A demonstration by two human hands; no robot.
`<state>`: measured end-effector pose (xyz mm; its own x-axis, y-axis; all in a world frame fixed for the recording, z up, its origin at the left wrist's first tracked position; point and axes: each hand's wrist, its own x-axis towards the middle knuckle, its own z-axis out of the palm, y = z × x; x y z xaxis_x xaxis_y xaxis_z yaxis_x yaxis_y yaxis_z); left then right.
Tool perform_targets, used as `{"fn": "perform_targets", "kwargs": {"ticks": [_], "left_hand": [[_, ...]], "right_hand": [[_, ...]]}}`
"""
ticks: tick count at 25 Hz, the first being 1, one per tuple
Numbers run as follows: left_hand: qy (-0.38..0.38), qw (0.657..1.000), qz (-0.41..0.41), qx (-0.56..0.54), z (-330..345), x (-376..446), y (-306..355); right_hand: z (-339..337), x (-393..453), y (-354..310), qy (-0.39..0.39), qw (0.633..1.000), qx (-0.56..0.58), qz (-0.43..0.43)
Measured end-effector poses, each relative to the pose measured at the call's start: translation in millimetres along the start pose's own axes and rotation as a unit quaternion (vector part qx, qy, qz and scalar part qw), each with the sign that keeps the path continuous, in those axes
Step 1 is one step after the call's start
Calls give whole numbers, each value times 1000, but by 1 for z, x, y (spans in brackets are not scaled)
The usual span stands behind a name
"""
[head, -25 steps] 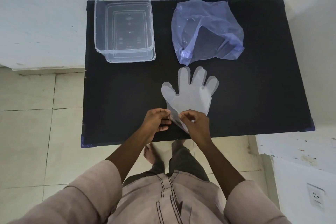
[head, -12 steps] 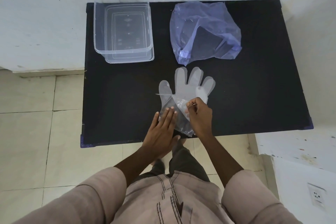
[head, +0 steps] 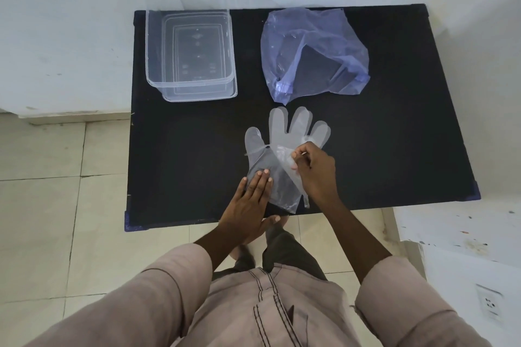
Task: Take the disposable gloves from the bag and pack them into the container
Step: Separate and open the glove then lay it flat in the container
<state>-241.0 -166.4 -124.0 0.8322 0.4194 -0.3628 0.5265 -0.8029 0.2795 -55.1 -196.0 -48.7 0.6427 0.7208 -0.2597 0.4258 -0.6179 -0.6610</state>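
A thin clear disposable glove [head: 284, 132] lies flat on the black table [head: 394, 135], fingers pointing away from me. Its cuff end is folded up over the palm. My left hand [head: 251, 205] lies flat, fingers together, pressing the glove's lower left part. My right hand [head: 315, 172] pinches the folded cuff edge over the palm. The bluish plastic bag [head: 313, 53] lies crumpled just beyond the glove. The clear rectangular container [head: 189, 53] stands open at the table's far left, with nothing visible inside.
A white wall runs behind the table. Tiled floor [head: 50, 205] lies to the left and below the near edge. A white ledge [head: 462, 231] with a wall socket [head: 489, 304] is at the right.
Both hands first held the cuff at the near edge. The right hand then carried the cuff forward over the palm, and the left hand flattened onto the glove.
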Motion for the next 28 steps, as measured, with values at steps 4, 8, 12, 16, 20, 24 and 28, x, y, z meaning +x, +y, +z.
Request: {"fn": "perform_targets", "kwargs": {"ticks": [4,8,12,16,20,24,28], "left_hand": [[-15,1000,4,14,-2,0,-1],[-34,999,14,29,-4,1,-2],[-85,996,10,30,-17,3,0],[-164,985,-2,-48,-72,10,3],[99,973,-13,-209,-177,18,20],[306,911,14,-276,-262,32,29],[189,914,39,-358,-300,38,27]], "right_hand": [[-32,23,-15,16,998,-28,-45],[-74,44,-34,51,993,-20,-106],[-109,59,-51,43,983,-51,-169],[-140,66,-71,0,963,-114,-245],[-166,66,-96,-41,931,-188,-312],[-179,54,-125,-70,902,-243,-350],[-190,32,-156,-94,894,-243,-364]]}}
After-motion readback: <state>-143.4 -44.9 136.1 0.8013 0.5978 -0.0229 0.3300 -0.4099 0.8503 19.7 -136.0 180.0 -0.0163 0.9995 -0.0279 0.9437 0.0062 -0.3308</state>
